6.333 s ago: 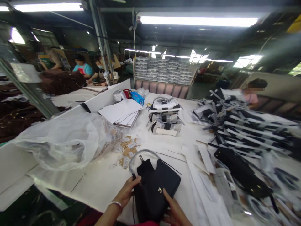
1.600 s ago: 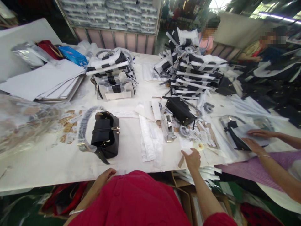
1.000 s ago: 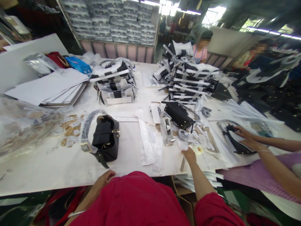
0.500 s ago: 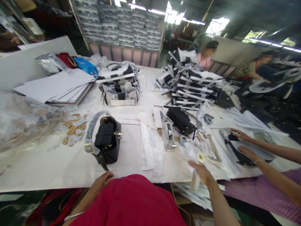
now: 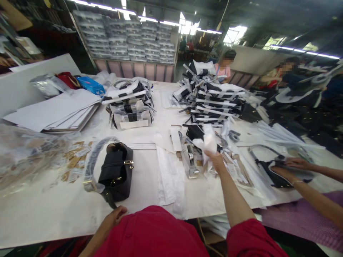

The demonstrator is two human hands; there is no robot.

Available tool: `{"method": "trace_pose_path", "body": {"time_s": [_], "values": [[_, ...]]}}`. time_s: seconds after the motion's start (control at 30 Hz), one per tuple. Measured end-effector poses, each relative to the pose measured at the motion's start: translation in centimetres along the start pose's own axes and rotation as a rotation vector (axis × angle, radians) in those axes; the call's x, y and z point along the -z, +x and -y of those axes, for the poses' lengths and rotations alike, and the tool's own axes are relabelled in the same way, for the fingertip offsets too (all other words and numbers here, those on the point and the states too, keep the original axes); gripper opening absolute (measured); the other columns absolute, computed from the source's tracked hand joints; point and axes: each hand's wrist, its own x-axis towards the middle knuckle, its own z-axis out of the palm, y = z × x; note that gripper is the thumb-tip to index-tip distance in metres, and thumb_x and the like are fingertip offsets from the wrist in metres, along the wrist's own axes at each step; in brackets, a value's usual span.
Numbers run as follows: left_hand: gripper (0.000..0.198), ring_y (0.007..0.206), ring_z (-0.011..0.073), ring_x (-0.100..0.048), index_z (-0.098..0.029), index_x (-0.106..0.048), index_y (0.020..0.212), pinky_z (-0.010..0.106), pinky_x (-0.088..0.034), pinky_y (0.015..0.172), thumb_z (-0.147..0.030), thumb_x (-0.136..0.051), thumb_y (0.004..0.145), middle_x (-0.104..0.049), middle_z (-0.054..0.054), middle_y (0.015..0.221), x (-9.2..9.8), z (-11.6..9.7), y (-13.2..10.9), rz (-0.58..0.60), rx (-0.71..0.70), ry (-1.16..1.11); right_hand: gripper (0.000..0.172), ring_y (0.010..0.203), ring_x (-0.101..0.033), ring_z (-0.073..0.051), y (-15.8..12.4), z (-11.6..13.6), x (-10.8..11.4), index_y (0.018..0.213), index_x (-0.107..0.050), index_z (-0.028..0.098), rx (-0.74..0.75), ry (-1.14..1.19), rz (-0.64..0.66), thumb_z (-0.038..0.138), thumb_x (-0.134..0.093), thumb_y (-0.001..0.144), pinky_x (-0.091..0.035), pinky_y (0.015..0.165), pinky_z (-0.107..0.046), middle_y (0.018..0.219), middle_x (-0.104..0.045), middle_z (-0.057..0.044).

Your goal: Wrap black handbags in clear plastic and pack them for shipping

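Note:
My right hand is closed on a white sheet of wrapping material, held over the middle right of the table. Whether it is paper or thin foam I cannot make out. It partly covers a black bag lying behind it. Just left of that hand stands a grey tape dispenser. My left hand rests at the table's front edge with its fingers curled and nothing seen in them. Close beyond it, a black handbag stands open, its strap wrapped in clear plastic.
Wrapped bags form a left stack and a taller right stack. White boards and plastic bags lie at left. White strips lie mid-table. At right, a co-worker's hands handle another black bag.
My right hand has moved forward and up from the table's front edge, carrying the white sheet over the black bag. The view has shifted slightly. My left hand stays near the edge.

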Motion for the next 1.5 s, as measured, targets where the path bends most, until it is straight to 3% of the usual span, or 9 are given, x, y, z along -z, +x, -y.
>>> {"method": "trace_pose_path", "body": {"time_s": [0.13, 0.27, 0.43, 0.57, 0.67, 0.9, 1.1, 1.23, 1.5], "values": [[0.029, 0.098, 0.0170, -0.069, -0.031, -0.056, 0.086, 0.017, -0.047, 0.087, -0.050, -0.041, 0.070, -0.074, -0.007, 0.095, -0.3, 0.6, -0.9, -0.062, -0.020, -0.053, 0.040, 0.098, -0.066, -0.031, 0.1, -2.3, -3.2, 0.102, -0.070, 0.016, -0.057, -0.386, 0.118, 0.027, -0.076, 0.064, -0.047, 0.087, -0.041, 0.098, -0.073, -0.014], [0.026, 0.098, 0.0186, -0.069, -0.035, -0.057, 0.082, 0.020, -0.048, 0.088, -0.052, -0.042, 0.067, -0.073, -0.012, 0.090, -0.4, 0.1, -1.5, -0.069, 0.010, -0.132, 0.064, 0.106, -0.063, -0.032, -0.4, -3.8, -4.6, 0.130, -0.056, 0.021, -0.036, -0.540, 0.172, 0.027, -0.073, 0.069, -0.043, 0.092, -0.044, 0.117, -0.067, -0.017], [0.030, 0.099, 0.0205, -0.067, -0.031, -0.055, 0.083, 0.022, -0.048, 0.089, -0.052, -0.042, 0.067, -0.072, -0.005, 0.094, -0.4, -0.7, -1.4, -0.022, 0.033, -0.146, 0.089, 0.097, -0.066, -0.031, 0.0, -3.9, -1.0, 0.144, -0.042, 0.021, 0.054, -0.501, 0.114, 0.040, -0.077, 0.064, -0.046, 0.085, -0.040, 0.113, -0.069, -0.014], [0.027, 0.096, 0.0202, -0.066, -0.027, -0.050, 0.082, 0.023, -0.047, 0.086, -0.048, -0.042, 0.067, -0.072, -0.001, 0.091, -0.3, -1.3, -0.6, 0.046, 0.066, -0.099, 0.053, 0.084, -0.067, -0.026, -2.2, -4.6, 3.2, 0.116, -0.066, 0.020, 0.009, -0.390, -0.080, 0.047, -0.065, 0.070, -0.046, 0.079, -0.035, 0.099, -0.073, -0.009], [0.023, 0.093, 0.0196, -0.066, -0.024, -0.051, 0.082, 0.022, -0.046, 0.083, -0.042, -0.044, 0.068, -0.070, 0.001, 0.091, -0.4, -1.8, -0.1, 0.064, 0.053, -0.097, 0.038, 0.074, -0.065, -0.025, -6.2, -5.9, 3.9, 0.081, -0.071, 0.020, -0.100, -0.274, -0.095, 0.054, -0.060, 0.070, -0.046, 0.073, -0.034, 0.074, -0.072, -0.006], [0.017, 0.086, 0.0171, -0.063, -0.021, -0.053, 0.083, 0.022, -0.046, 0.081, -0.033, -0.047, 0.073, -0.066, 0.001, 0.085, -1.4, -2.0, 0.6, 0.056, 0.024, -0.085, 0.038, 0.059, -0.058, -0.020, -17.1, -6.6, -3.6, 0.060, -0.062, 0.023, -0.122, -0.148, 0.246, 0.060, -0.066, 0.067, -0.043, 0.061, -0.031, 0.057, -0.063, -0.001], [0.017, 0.082, 0.0159, -0.061, -0.020, -0.057, 0.086, 0.024, -0.046, 0.078, -0.030, -0.050, 0.074, -0.063, -0.001, 0.079, -1.4, -2.8, 0.5, 0.104, -0.024, -0.099, 0.026, 0.070, -0.062, -0.020, -18.5, -6.1, -9.5, 0.082, -0.066, 0.024, 0.063, -0.164, 0.249, 0.046, -0.068, 0.070, -0.047, 0.071, -0.031, 0.077, -0.068, -0.001], [0.019, 0.082, 0.0168, -0.060, -0.019, -0.059, 0.087, 0.025, -0.046, 0.077, -0.031, -0.053, 0.073, -0.063, -0.001, 0.080, -1.0, -4.1, 0.3, 0.104, -0.081, -0.085, 0.013, 0.071, -0.062, -0.019, -17.5, -7.1, -10.5, 0.075, -0.066, 0.026, 0.118, -0.251, 0.279, 0.038, -0.063, 0.073, -0.048, 0.071, -0.032, 0.078, -0.066, -0.001], [0.024, 0.081, 0.0176, -0.060, -0.018, -0.062, 0.094, 0.027, -0.046, 0.074, -0.033, -0.051, 0.079, -0.066, 0.003, 0.087, -0.9, -7.7, 0.0, 0.125, -0.252, -0.122, 0.035, 0.083, -0.066, -0.023, -16.7, -6.5, -7.8, 0.078, -0.071, 0.022, 0.129, -0.087, 0.202, 0.053, -0.056, 0.080, -0.051, 0.080, -0.037, 0.086, -0.072, -0.006]]}}
